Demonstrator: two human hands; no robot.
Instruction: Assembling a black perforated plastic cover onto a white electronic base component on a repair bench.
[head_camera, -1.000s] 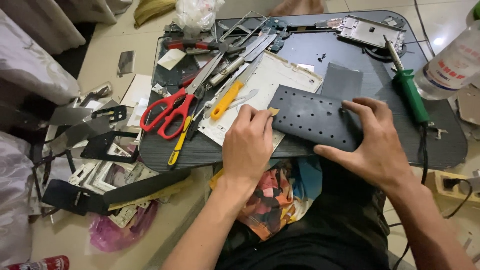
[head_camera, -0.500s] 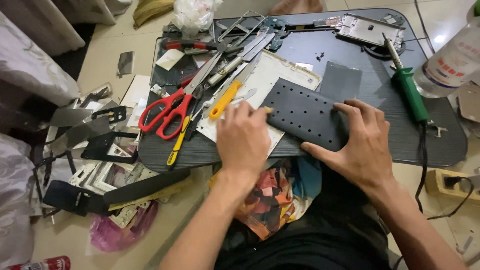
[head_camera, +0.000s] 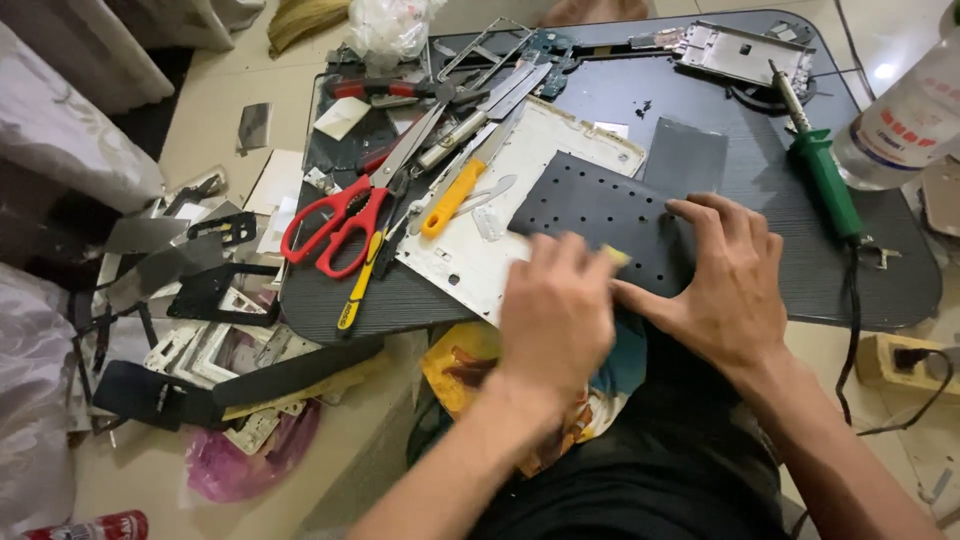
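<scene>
Setting: low dark table (head_camera: 880, 290) on a pale tiled floor, its top crowded with tools and phone parts; more black frames and scraps lie on the floor to the left
Work in hand: a black perforated mat (head_camera: 600, 215) lies flat on the near middle of the table, partly over a white back panel (head_camera: 470, 262)
Left hand (head_camera: 556, 312): blurred, fingers curled narrowly round a small yellowish piece (head_camera: 615, 256) that it presses on the mat's near edge; what the piece is I cannot tell
Right hand (head_camera: 728, 282): spread wide and flat, empty, fingers pinning the mat's right near part
Progress: judging by the blur and the pinned mat, the rubbing or scraping looks to be mid-course; the mat's far half shows clean, the near strip under the hands is hidden, so how much is left cannot be told
Mat's axis: long side runs from far left to near right, slightly slanted to the table's edge; face with the holes up
Beside it: a smaller dark rectangular sheet (head_camera: 684, 156) just beyond the mat's right corner; yellow-handled knife (head_camera: 452, 198) and red scissors (head_camera: 333, 226) to the left
Right side: green soldering iron (head_camera: 825, 178) pointing far, clear bottle (head_camera: 905, 120) at the edge
</scene>
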